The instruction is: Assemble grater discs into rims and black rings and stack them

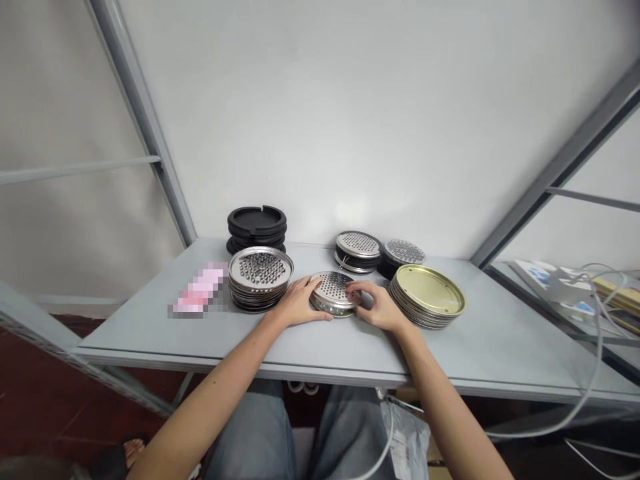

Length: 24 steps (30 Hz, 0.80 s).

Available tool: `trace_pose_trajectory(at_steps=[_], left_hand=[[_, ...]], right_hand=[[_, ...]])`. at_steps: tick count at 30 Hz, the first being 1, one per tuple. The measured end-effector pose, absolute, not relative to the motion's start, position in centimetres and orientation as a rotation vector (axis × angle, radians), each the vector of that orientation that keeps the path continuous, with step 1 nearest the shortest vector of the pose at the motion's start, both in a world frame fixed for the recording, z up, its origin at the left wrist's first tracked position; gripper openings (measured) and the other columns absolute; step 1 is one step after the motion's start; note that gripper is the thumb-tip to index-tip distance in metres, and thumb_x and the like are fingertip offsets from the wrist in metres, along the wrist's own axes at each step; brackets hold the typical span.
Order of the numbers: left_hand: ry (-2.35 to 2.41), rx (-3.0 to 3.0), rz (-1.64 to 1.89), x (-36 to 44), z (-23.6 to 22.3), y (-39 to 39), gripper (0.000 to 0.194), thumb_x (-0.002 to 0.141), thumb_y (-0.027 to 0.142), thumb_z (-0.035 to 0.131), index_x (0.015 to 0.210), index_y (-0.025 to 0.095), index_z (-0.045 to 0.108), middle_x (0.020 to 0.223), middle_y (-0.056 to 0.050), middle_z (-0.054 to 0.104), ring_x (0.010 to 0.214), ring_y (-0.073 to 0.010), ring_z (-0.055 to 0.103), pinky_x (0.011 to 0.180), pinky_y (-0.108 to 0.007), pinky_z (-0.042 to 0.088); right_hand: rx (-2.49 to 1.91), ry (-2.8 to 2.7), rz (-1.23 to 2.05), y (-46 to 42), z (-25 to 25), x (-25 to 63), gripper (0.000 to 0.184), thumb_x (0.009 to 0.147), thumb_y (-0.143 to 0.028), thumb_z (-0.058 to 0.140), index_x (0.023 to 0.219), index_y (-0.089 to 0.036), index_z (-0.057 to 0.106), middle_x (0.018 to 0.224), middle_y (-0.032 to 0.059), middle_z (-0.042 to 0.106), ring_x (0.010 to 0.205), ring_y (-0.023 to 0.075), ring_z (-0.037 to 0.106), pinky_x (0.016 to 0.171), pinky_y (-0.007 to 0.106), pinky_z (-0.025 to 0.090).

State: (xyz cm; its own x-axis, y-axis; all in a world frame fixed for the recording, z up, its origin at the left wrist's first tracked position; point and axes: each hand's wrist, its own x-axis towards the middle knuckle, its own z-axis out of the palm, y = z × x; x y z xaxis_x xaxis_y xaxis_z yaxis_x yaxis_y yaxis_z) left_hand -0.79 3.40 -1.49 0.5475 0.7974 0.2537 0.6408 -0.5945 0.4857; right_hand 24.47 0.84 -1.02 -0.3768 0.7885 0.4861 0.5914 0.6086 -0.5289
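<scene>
A round perforated metal lid lies on the grey table in front of me, with a thin yellowish rim showing at its underside. My left hand curves around its left edge, thumb along the front and fingers on top. At the right edge, my right hand grips it with bent fingers and thumb. Left of it stands a stack of similar perforated metal lids. To the right is a stack of shallow gold-coloured metal dishes, its top one facing up.
Black notched rings are piled at the back left. Behind the lid stand a black-rimmed perforated piece and another perforated disc on a dark base. A blurred pink item lies left. White cables hang at right.
</scene>
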Motion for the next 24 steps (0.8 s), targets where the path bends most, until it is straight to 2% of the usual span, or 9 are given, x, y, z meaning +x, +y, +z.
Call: trace_pose_trajectory(at_steps=[6, 14, 24], left_hand=[[1.191, 2.408, 0.693, -0.75, -1.77, 3.45, 0.099, 0.062, 0.063, 0.074, 0.143, 0.022, 0.035, 0.143, -0.014, 0.039, 0.13, -0.0351, 0.039, 0.107, -0.046, 0.034], [1.18, 2.401, 0.705, -0.77, -2.13, 3.66, 0.096, 0.061, 0.063, 0.075, 0.14, 0.022, 0.038, 0.138, -0.014, 0.044, 0.128, -0.0348, 0.041, 0.107, -0.047, 0.034], [1.183, 2.418, 0.667, -0.85, -2.24, 3.79, 0.095, 0.064, 0.064, 0.072, 0.141, 0.021, 0.037, 0.14, -0.014, 0.043, 0.129, -0.0341, 0.039, 0.108, -0.046, 0.032]], right_hand=[[-1.066, -2.104, 0.35, 0.79, -1.25, 24.56, 0.041, 0.064, -0.011, 0.059, 0.103, -0.019, 0.064, 0.117, 0.0107, 0.065, 0.108, 0.0264, 0.061, 0.096, 0.041, 0.046], [-1.062, -2.112, 0.365, 0.74, -1.22, 24.41, 0.041, 0.063, -0.011, 0.06, 0.103, -0.02, 0.066, 0.117, 0.01, 0.065, 0.109, 0.0271, 0.061, 0.097, 0.042, 0.046], [-1.077, -2.104, 0.382, 0.44, -1.29, 24.43, 0.04, 0.064, -0.012, 0.062, 0.103, -0.02, 0.066, 0.116, 0.0099, 0.065, 0.109, 0.0271, 0.061, 0.097, 0.043, 0.046]])
